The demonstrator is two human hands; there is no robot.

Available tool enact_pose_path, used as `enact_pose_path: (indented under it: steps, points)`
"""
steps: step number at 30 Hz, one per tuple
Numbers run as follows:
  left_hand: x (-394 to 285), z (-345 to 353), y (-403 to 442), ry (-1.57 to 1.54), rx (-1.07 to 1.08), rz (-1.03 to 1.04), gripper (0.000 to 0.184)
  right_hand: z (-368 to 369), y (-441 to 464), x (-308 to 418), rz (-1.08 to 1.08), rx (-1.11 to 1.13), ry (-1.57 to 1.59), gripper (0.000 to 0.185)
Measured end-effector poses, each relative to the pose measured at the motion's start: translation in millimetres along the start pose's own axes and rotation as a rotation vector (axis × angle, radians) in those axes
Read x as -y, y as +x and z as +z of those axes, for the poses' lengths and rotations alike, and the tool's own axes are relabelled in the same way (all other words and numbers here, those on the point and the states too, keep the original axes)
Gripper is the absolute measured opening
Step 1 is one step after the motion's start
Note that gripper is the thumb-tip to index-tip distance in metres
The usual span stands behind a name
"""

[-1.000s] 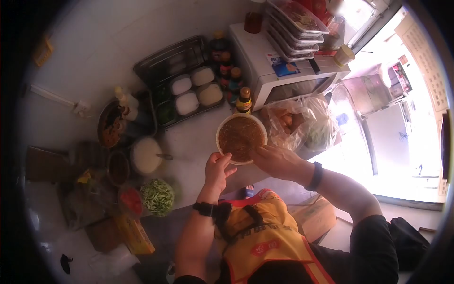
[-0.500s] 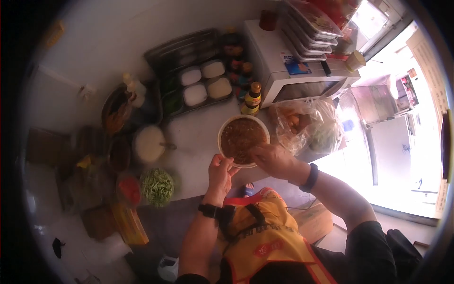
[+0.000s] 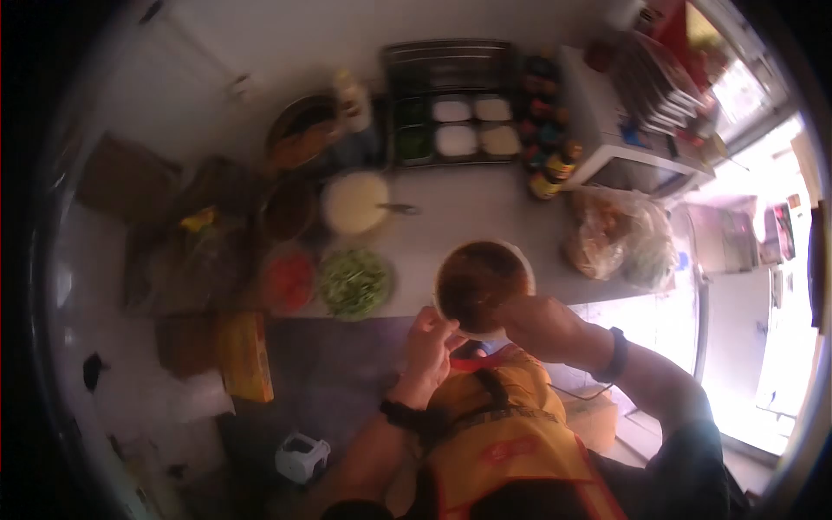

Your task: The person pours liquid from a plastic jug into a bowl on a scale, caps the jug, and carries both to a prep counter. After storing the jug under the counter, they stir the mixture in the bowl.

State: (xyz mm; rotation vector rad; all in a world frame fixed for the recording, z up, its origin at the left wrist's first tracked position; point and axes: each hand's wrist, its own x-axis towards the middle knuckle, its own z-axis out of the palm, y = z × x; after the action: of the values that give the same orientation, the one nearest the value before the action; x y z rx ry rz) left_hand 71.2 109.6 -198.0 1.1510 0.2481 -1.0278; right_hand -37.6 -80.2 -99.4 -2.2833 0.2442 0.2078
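A round, pale-rimmed bowl (image 3: 526,269) with brown, sauce-like contents is at the counter's front edge, close to my body. My left hand (image 3: 429,347) grips its near left rim, thumb on the edge and fingers below. Over the near right side of the bowl is my right hand (image 3: 546,328), its fingers closed and pointing in toward the contents. Motion blur hides whatever the right fingers hold, if anything.
Left on the counter (image 3: 468,199) stand shredded greens (image 3: 355,284), a red-filled container (image 3: 289,279) and a tub of pale food (image 3: 354,204) with a spoon. Behind are a seasoning tray (image 3: 455,139) and a sauce bottle (image 3: 555,173). A plastic bag (image 3: 607,234) lies right.
The view has swung left, so the counter items appear farther right. The bowl, with both hands at it, has come nearer my body, away from the sauce bottle.
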Motion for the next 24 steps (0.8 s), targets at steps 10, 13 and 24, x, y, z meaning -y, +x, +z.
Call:
enact_pose_path:
  steps: [10, 13, 24]
  points:
    - [-51, -173, -126, -0.146, -0.144, 0.045, 0.013, 94, 24, 170, -0.236, 0.268, -0.204, 0.012]
    - [-59, -238, -159, -0.12, -0.241, 0.092, 0.015, 159, 43, 198, -0.27, 0.21, 0.004, 0.016]
    - [-87, -395, -226, -0.324, -0.434, 0.24, 0.016, 275, 128, 319, -0.549, 0.44, -0.285, 0.014]
